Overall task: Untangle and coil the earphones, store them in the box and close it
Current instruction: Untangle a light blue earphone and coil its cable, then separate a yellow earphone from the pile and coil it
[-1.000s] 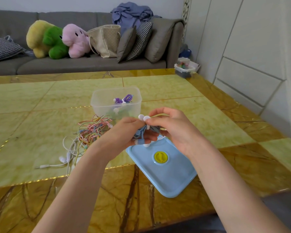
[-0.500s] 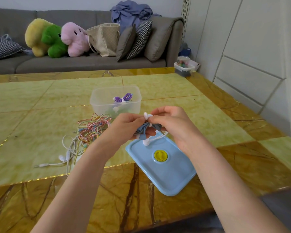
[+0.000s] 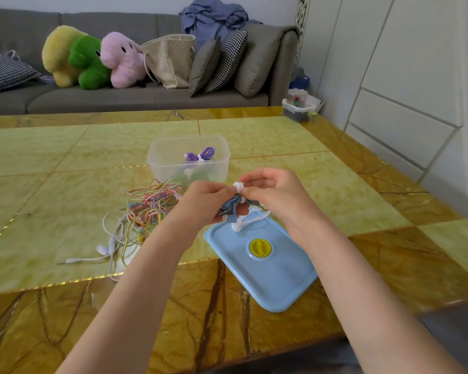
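Note:
My left hand (image 3: 204,202) grips a coiled bundle of blue earphones (image 3: 231,207) above the table, in front of the clear plastic box (image 3: 160,164). My right hand (image 3: 274,194) pinches the white earbuds (image 3: 238,187) at the top of that bundle. A white cord and one earbud dangle below it. Inside the box lies a coiled purple pair (image 3: 201,155). A tangle of coloured and white earphones (image 3: 143,211) lies on the table left of my hands. The blue lid (image 3: 270,276) with a yellow knob lies flat under my right wrist.
The yellow marble table (image 3: 65,163) has a brown border, and its near edge runs below my forearms. Behind it a grey sofa (image 3: 135,95) holds plush toys, a bag and cushions. A small container (image 3: 299,107) stands by the far right corner. White cabinets line the right side.
Both hands have stayed in place with the blue bundle. My right fingers have shifted along its top, and the white earbuds now sit between my two hands.

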### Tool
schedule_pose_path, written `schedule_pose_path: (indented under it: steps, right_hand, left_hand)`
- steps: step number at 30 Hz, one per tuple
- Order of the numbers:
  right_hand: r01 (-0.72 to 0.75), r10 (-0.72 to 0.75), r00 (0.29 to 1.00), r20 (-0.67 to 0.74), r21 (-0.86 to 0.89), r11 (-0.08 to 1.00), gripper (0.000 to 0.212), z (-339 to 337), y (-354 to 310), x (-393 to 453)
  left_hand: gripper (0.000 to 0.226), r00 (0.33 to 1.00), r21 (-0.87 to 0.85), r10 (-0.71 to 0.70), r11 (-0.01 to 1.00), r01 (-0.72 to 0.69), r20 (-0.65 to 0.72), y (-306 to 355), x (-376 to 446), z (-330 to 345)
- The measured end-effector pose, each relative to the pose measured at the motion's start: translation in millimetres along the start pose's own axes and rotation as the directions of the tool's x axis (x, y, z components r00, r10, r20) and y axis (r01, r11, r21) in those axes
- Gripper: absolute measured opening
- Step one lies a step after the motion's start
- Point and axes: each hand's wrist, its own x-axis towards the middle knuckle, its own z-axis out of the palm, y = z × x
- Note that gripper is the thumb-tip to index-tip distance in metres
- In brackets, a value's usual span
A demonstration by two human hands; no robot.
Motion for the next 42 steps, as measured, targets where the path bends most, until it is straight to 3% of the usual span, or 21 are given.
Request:
schedule_pose_path:
  steps: [5,10,13,16,19,21,25,28,32,37,40,42]
  right_hand:
    - [-0.013,0.014,0.999,-0.046,0.014,1.0,0.018,-1.6,-1.0,3.8]
    - [-0.083,0.067,0.989,0.131,0.127,0.988,0.012,-0.6,4.7,-1.0]
    - [-0.016,0.019,0.999,-0.027,0.111,0.994,0.011,8.5,8.2,0.2]
    - [-0.015,0.039,0.994,-0.106,0.22,0.975,0.01,20.0,6.5,11.2]
    - [-0.007,0.06,0.987,-0.151,0.326,0.945,0.007,34.2,-3.6,36.6]
    - [0.015,0.061,0.978,-0.198,0.361,0.932,0.007,46.1,-13.8,65.4]
    - [-0.029,0.086,0.974,-0.207,0.266,0.964,0.006,73.4,-23.3,118.7]
    - [-0.129,0.155,0.97,-0.188,0.144,0.981,0.017,86.6,-17.4,137.7]
    - [-0.07,0.073,0.963,-0.259,0.018,0.997,0.02,80.2,-18.8,121.0]
    - [-0.026,0.033,0.998,0.056,-0.123,0.992,0.028,68.9,-6.9,54.6]
    - [-0.044,0.128,0.947,0.295,-0.274,0.961,0.02,79.3,6.3,24.6]
    - [0.005,0.144,0.928,0.342,-0.399,0.917,0.023,90.0,14.3,18.2]
  left_hand:
    - [0.021,0.999,-0.174,-0.03,0.984,0.026,-0.017,0.1,1.0,-5.4]
    - [0.02,0.998,-0.317,-0.054,0.948,0.041,-0.032,-3.3,1.7,-15.5]
    - [0.018,0.996,-0.323,-0.076,0.945,0.057,-0.046,-5.9,3.5,-21.2]
    - [0.017,0.984,-0.358,-0.082,0.933,0.022,-0.155,-2.9,7.6,-32.6]
    - [0.022,0.951,-0.108,0.031,0.992,-0.067,-0.306,-4.7,14.0,-45.3]
    - [0.028,0.933,0.046,0.127,0.992,-0.119,-0.337,-6.3,20.1,-54.3]
    - [0.036,0.924,0.129,0.2,0.978,-0.166,-0.325,-4.8,26.2,-64.7]
    - [0.036,0.917,0.156,0.25,0.965,-0.21,-0.312,-0.6,27.6,-69.1]
    - [0.038,0.904,0.184,0.3,0.95,-0.253,-0.305,0.6,23.4,-74.7]
    - [0.04,0.904,0.176,0.305,0.949,-0.262,-0.3,-0.9,10.4,-79.4]
    - [0.04,0.905,0.21,0.306,0.945,-0.251,-0.295,-2.5,-2.5,-83.0]
    - [0.035,0.91,0.267,0.314,0.933,-0.243,-0.271,-5.4,-8.4,-86.5]
